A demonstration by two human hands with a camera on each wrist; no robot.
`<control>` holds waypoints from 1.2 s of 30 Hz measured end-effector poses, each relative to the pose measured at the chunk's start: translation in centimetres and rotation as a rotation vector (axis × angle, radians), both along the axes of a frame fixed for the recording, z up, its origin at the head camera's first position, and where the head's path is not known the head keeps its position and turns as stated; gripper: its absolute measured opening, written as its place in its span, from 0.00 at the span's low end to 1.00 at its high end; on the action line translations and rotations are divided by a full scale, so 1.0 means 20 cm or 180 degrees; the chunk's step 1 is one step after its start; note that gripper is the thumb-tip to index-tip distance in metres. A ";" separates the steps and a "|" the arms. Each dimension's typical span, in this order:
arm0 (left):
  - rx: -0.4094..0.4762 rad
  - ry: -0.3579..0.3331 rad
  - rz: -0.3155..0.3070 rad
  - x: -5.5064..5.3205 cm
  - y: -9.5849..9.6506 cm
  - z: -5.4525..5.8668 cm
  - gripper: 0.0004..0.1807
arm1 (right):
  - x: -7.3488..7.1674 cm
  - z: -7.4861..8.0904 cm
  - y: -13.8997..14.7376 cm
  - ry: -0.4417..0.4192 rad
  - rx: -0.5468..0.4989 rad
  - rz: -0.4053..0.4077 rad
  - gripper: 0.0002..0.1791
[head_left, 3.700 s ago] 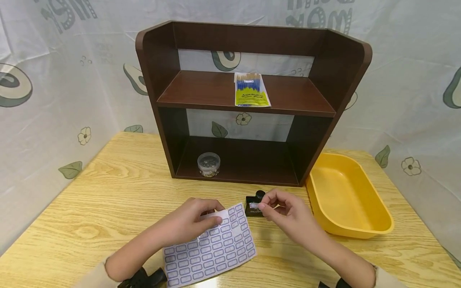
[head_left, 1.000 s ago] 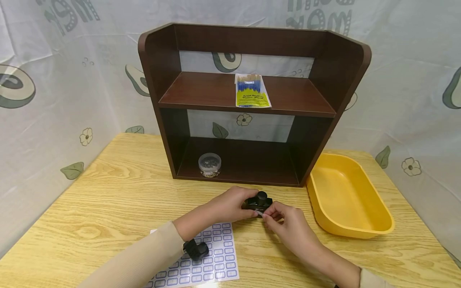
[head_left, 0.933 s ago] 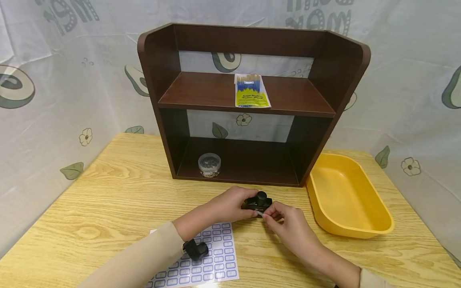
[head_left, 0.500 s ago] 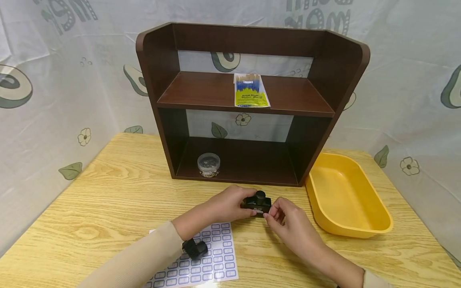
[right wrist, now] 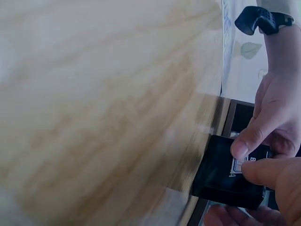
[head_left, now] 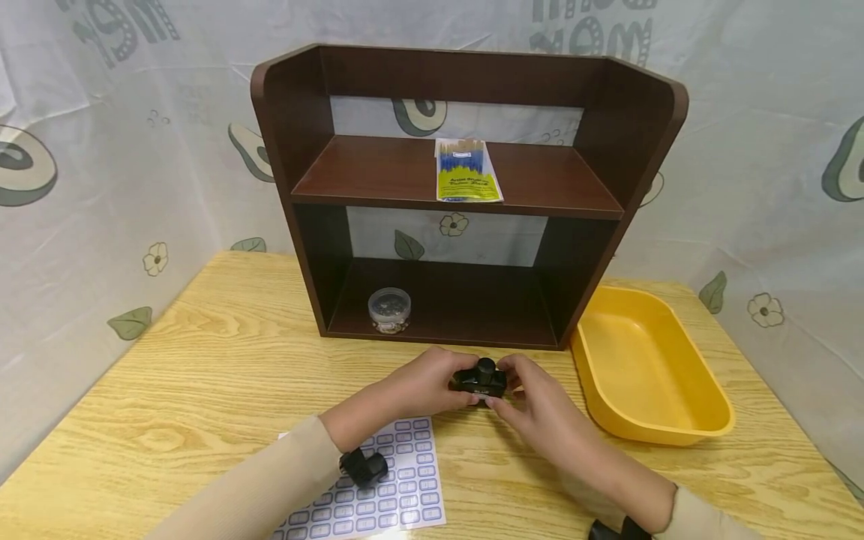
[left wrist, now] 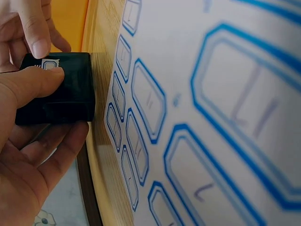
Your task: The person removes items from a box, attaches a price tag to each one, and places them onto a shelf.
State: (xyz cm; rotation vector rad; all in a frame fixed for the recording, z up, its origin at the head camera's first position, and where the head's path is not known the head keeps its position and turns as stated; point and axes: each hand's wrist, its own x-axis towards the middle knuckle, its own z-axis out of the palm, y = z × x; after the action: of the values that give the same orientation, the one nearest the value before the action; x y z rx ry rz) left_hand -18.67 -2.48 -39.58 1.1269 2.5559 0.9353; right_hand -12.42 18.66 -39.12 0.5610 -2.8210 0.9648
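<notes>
A small black box-shaped bottle with a round black cap stands on the wooden table in front of the shelf. My left hand grips its left side, thumb on the front and fingers behind. On the right side my right hand holds it too, its thumb at the front and fingers around the back. Between the two thumbs, a small blue-bordered sticker lies on the bottle's front, partly covered. Under my left forearm rests a sheet of blue-bordered stickers.
The dark brown shelf bears a brush packet on its upper board and a round clear tub on its lower one. At the right stands a yellow plastic bin. A printed cloth hangs behind.
My left hand has left the sticker sheet and taken hold of the bottle. The sticker went from my right fingertips onto the bottle's front, and my right hand has closed around the bottle's right side.
</notes>
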 end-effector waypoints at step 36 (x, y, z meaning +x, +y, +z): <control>0.0812 0.0282 0.0948 0.02 -0.34 0.23 0.18 | -0.07 0.02 0.01 -0.0172 0.0244 0.0193 0.14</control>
State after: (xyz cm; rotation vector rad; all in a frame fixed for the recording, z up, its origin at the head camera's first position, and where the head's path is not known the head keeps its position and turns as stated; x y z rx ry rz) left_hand -18.33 -9.25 -34.96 0.8740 2.7893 1.3410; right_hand -13.90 18.89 -38.79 0.6422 -2.9153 0.8983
